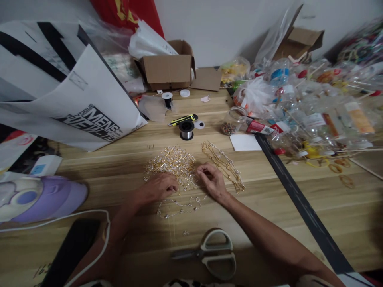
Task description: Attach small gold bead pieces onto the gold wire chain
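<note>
A glittering pile of small gold and silver pieces lies on the wooden table. My left hand rests at the pile's lower left edge, fingers curled together; what they hold, if anything, is hidden. At the pile's right edge my right hand has thumb and forefinger pinched, with something too small to make out. A silver chain lies loosely looped just below both hands. To the right of my right hand, several gold and silver chains are laid side by side, slanting.
Large scissors lie near the front edge. Behind the pile are a wire spool, a cutter and a bead jar. A white bag and purple device stand left; plastic bottles crowd the right.
</note>
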### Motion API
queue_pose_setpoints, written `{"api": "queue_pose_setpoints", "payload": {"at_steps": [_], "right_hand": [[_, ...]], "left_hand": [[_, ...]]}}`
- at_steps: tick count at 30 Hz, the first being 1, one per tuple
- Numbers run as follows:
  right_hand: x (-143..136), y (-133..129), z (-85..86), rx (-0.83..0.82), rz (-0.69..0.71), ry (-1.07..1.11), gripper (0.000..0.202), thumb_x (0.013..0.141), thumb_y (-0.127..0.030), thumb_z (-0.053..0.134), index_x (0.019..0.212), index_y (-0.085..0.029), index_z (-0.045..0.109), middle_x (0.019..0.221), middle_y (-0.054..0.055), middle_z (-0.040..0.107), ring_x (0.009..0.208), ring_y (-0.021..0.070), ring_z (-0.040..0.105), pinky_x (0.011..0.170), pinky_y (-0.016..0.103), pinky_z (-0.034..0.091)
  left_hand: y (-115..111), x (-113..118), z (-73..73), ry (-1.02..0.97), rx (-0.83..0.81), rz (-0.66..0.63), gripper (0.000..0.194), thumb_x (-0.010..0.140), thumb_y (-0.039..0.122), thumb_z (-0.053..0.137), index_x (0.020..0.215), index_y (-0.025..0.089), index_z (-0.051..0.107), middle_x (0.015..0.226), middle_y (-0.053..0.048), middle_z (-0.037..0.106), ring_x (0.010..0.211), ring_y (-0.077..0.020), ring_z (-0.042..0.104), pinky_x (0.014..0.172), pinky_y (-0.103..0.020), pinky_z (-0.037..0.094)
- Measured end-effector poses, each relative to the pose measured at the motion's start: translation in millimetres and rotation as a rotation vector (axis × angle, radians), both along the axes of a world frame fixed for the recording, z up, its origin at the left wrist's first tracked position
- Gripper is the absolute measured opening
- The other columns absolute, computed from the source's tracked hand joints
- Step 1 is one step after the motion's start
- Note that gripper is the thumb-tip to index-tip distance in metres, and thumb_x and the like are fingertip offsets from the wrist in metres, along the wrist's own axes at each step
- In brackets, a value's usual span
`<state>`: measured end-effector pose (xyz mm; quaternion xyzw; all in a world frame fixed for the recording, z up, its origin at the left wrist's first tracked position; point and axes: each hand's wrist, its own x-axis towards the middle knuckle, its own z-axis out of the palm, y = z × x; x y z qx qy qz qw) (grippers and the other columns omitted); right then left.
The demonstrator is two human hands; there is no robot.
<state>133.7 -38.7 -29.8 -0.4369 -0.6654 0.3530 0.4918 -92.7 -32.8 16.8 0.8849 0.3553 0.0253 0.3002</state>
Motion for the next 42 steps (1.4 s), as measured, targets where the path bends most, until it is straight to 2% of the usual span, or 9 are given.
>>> {"api": "queue_pose_setpoints", "payload": {"at_steps": [5, 11, 19, 25, 29, 34, 40, 42], "right_hand": [[0, 2, -2.1, -0.081, -0.02, 0.079, 0.015, 0.086, -0.028, 0.056, 0.076, -0.018, 0.06, 0.071, 0.002, 0.06, 0.064, 0.0139, 0.054, 0.056, 0.025, 0.042], [0, 2, -2.4, -0.082, -0.025, 0.086, 0.014, 0.085, -0.028, 0.056, 0.076, -0.018, 0.061, 0.071, 0.002, 0.06, 0.066, 0.0143, 0.055, 0.058, 0.025, 0.043], [0, 2, -3.2, -0.095, -0.013, 0.107, 0.011, 0.084, -0.024, 0.056, 0.077, -0.017, 0.061, 0.072, 0.002, 0.061, 0.067, 0.0141, 0.056, 0.058, 0.024, 0.044], [-1, 2, -2.0, -0.095, -0.018, 0.102, 0.01, 0.084, -0.023, 0.057, 0.077, -0.017, 0.061, 0.072, 0.002, 0.061, 0.067, 0.0139, 0.056, 0.059, 0.024, 0.043], [-1, 1, -1.3, -0.101, -0.019, 0.102, 0.011, 0.084, -0.024, 0.057, 0.077, -0.017, 0.061, 0.072, 0.002, 0.061, 0.067, 0.014, 0.056, 0.058, 0.024, 0.043], [-1, 1, -0.1, -0.115, -0.018, 0.1, 0.012, 0.084, -0.025, 0.056, 0.077, -0.018, 0.061, 0.073, 0.002, 0.062, 0.068, 0.0141, 0.056, 0.059, 0.024, 0.043], [-1, 2, 0.4, -0.12, -0.012, 0.104, 0.012, 0.084, -0.026, 0.057, 0.076, -0.018, 0.061, 0.073, 0.002, 0.061, 0.068, 0.0144, 0.055, 0.059, 0.025, 0.043], [-1, 2, 0.1, -0.118, -0.009, 0.102, 0.011, 0.084, -0.025, 0.057, 0.077, -0.018, 0.061, 0.073, 0.002, 0.061, 0.068, 0.0144, 0.055, 0.059, 0.025, 0.043]], "left_hand": [[0, -4, -2.5, -0.033, 0.022, 0.033, 0.019, 0.079, 0.007, 0.05, 0.07, 0.018, 0.063, 0.072, -0.002, 0.062, 0.073, -0.0153, 0.056, 0.071, -0.024, 0.038], [2, -1, 4.9, 0.039, 0.06, 0.07, 0.02, 0.079, 0.007, 0.046, 0.07, 0.017, 0.061, 0.074, -0.002, 0.062, 0.074, -0.0156, 0.054, 0.069, -0.025, 0.037], [-2, -5, 8.9, 0.073, -0.002, 0.085, 0.014, 0.067, 0.006, 0.052, 0.066, 0.018, 0.057, 0.068, 0.001, 0.059, 0.068, -0.0144, 0.051, 0.062, -0.024, 0.033], [0, 3, 12.8, 0.156, 0.077, 0.13, 0.017, 0.077, 0.008, 0.047, 0.065, 0.017, 0.056, 0.07, -0.002, 0.06, 0.07, -0.0162, 0.053, 0.065, -0.025, 0.034], [1, 5, 9.3, 0.134, 0.163, 0.213, 0.016, 0.08, 0.011, 0.048, 0.068, 0.017, 0.057, 0.07, -0.001, 0.06, 0.068, -0.0152, 0.052, 0.063, -0.025, 0.034], [5, 3, 5.4, 0.076, 0.175, 0.335, 0.015, 0.083, 0.016, 0.052, 0.07, 0.017, 0.059, 0.069, -0.001, 0.058, 0.068, -0.0158, 0.051, 0.064, -0.026, 0.036], [5, 11, -9.1, -0.033, 0.284, 0.298, 0.008, 0.083, 0.017, 0.058, 0.087, 0.017, 0.065, 0.088, -0.005, 0.06, 0.089, -0.0199, 0.054, 0.081, -0.031, 0.042], [4, 14, -14.7, -0.031, 0.301, 0.261, 0.008, 0.083, 0.017, 0.058, 0.086, 0.017, 0.065, 0.09, -0.006, 0.058, 0.091, -0.0208, 0.053, 0.082, -0.033, 0.043]]}}
